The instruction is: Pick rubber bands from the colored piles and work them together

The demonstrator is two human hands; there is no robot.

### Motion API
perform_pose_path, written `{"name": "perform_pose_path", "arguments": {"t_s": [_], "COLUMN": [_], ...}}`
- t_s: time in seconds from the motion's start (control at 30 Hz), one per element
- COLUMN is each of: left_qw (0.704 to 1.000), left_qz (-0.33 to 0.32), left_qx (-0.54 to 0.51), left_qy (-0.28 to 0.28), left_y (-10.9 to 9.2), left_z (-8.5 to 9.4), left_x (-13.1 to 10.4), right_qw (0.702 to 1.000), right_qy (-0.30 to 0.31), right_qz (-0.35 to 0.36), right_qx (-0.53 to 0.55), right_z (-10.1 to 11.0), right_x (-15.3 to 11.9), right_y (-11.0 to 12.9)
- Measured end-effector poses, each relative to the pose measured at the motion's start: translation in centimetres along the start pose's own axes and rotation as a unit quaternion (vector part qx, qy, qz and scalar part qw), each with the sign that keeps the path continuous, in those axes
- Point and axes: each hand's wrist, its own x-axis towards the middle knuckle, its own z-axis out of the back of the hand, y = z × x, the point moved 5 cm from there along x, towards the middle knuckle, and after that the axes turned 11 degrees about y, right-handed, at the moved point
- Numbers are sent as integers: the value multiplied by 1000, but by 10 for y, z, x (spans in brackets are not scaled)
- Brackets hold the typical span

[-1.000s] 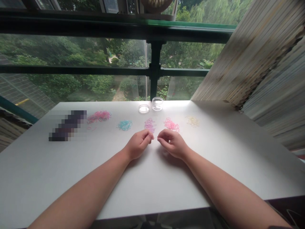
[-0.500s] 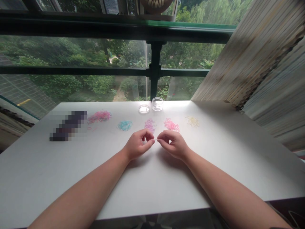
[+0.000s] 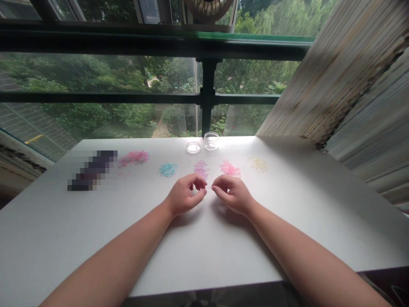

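Note:
A thin pale-pink rubber band (image 3: 208,187) spans the small gap between my two hands, above the white table. My right hand (image 3: 232,192) pinches one end between thumb and forefinger. At the other end, the thumb and fingertips of my left hand (image 3: 187,194) close around the band, with a slight gap showing between them. Just beyond my hands lie a pile of purple rubber bands (image 3: 201,169) and a pile of pink rubber bands (image 3: 230,169). Teal rubber bands (image 3: 168,169) form a heap to the left, and pale yellow ones (image 3: 258,164) lie to the right.
A larger mixed pile of pink and teal bands (image 3: 136,157) sits at the far left beside a pixelated dark area (image 3: 94,170). A clear round container (image 3: 211,141) and a shallow clear lid (image 3: 193,148) stand at the table's (image 3: 204,243) back edge, below the window. A curtain (image 3: 297,72) hangs at right.
My fingertips have parted slightly, and more of the band shows between them. My left thumb sits a little farther from its forefinger. The piles have not been moved.

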Motion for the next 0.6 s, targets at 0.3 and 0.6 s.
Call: {"name": "perform_pose_path", "arguments": {"t_s": [0.3,0.6], "left_qw": [999,995], "left_qz": [21,40], "left_qx": [18,87], "left_qy": [17,-24], "left_y": [1,2], "left_z": [-3,9], "left_x": [1,2], "right_qw": [1000,1000], "right_qy": [-4,-9], "right_qz": [-7,-15], "right_qx": [-4,-20], "right_z": [0,1], "right_x": [0,1], "right_y": [0,-1]}}
